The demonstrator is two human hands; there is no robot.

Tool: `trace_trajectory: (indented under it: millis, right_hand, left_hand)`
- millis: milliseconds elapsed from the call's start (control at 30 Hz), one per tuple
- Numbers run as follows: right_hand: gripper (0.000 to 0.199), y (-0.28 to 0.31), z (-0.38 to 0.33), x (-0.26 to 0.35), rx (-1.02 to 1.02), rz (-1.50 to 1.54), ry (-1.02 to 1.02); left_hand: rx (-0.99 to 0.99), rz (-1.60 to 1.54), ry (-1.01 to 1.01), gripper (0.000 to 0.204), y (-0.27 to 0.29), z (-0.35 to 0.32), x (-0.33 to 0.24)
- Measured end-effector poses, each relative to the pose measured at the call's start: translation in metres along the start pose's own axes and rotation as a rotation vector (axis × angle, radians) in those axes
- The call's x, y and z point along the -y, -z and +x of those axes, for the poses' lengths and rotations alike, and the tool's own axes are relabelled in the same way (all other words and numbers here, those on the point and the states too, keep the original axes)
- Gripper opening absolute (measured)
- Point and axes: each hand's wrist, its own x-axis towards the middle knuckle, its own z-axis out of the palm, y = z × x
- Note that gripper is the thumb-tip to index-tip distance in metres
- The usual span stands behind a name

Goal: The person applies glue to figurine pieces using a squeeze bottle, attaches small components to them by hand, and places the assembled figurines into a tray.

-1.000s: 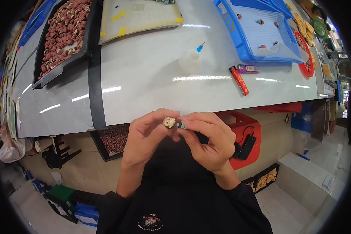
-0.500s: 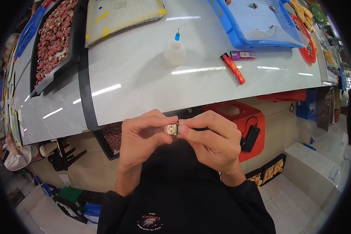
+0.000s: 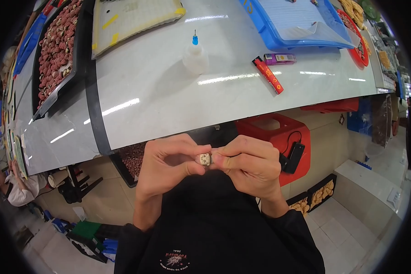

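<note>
A small cream bead-like piece (image 3: 205, 159) with dark marks like a carved face is between my hands, just off the near edge of the table. My left hand (image 3: 162, 169) pinches it from the left with thumb and index finger. From the right, my right hand (image 3: 253, 164) pinches its darker end, and those fingertips hide part of it. Both hands are closed and close together. On the table beyond them stands a translucent white squeeze bottle (image 3: 195, 61) with a blue needle tip. A red tube (image 3: 268, 75) and a purple lighter (image 3: 279, 59) lie to its right.
A black tray (image 3: 80, 59) of reddish nut-like pieces stands at left, beside a yellow-taped white board (image 3: 137, 25). A blue tray (image 3: 297, 44) sits at the far right. Below the table edge are a red stool (image 3: 301, 155) with a black device (image 3: 296, 157) and another tray of pieces (image 3: 131, 160).
The cream piece has shifted slightly down and right and turned a little in my fingertips. The table's contents sit slightly left and higher in view. Both hands keep their pinch.
</note>
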Motion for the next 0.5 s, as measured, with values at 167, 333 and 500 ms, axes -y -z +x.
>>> trace_trajectory:
  millis: [167, 333, 500]
  right_hand:
    - [0.015, 0.000, -0.003, -0.002, -0.005, 0.012, -0.050]
    - [0.012, 0.001, -0.007, -0.007, -0.068, 0.142, -0.186]
    - [0.009, 0.006, 0.016, -0.006, -0.194, 0.544, -0.537]
  left_hand:
    - [-0.011, 0.064, 0.050, 0.032, 0.000, 0.000, 0.002]
    - [0.018, 0.164, 0.030, 0.035, -0.005, 0.006, -0.006]
    - [-0.074, 0.536, -0.155, 0.037, 0.007, 0.006, -0.025]
